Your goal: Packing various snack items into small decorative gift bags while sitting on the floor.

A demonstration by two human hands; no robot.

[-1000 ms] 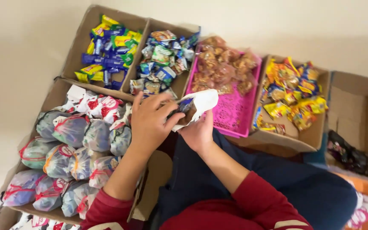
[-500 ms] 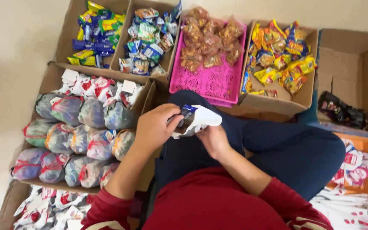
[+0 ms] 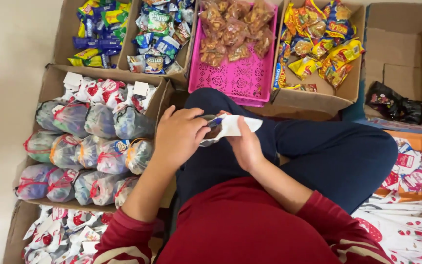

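Holding a white pouch (image 3: 230, 126) between both hands.

White plastic bag (image 3: 230, 126), mouth open, dark snack packet inside, held over lap between both hands.

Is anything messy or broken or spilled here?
Nothing stands out. Both hands, left hand and right hand, hold a small white bag over the lap, and the snack packets stay inside their boxes and the pink tray.
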